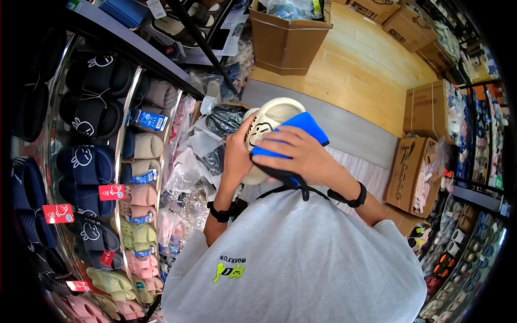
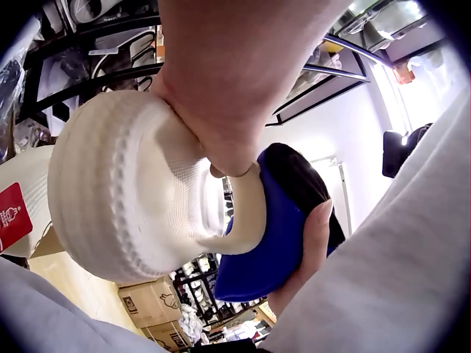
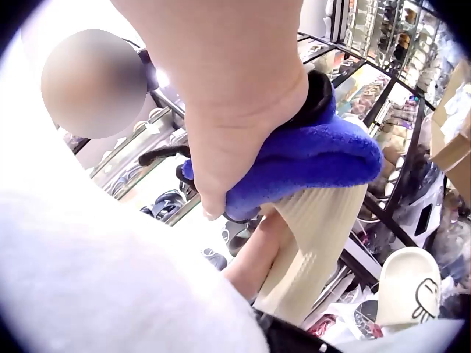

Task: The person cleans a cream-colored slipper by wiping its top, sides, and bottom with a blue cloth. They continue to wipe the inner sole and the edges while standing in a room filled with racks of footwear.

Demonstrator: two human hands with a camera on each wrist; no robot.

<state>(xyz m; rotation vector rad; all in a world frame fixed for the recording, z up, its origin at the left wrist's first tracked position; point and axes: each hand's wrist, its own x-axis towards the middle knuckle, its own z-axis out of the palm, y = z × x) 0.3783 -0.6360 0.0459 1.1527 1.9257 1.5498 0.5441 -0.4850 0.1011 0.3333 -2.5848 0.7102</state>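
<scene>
A cream slide slipper [image 1: 283, 109] with a black line drawing on its strap is held up in front of the chest. My left hand [image 1: 235, 151] grips it by the side, thumb inside the strap opening in the left wrist view. My right hand [image 1: 301, 156] holds a blue plush cleaning pad [image 1: 309, 128] with a black back and a dangling black strap, fingers spread over it. The pad lies against the slipper's strap. A second cream slipper [image 3: 409, 283] hangs close by, a red tag [image 2: 12, 215] beside it in the left wrist view.
On the left stands a rack of slippers [image 1: 89, 161] with red and blue tags. Clear plastic wrapping [image 1: 186, 172] and a box of bagged goods lie below the hands. Cardboard boxes [image 1: 288, 43] stand on the wooden floor [image 1: 344, 75], and more shelves line the right.
</scene>
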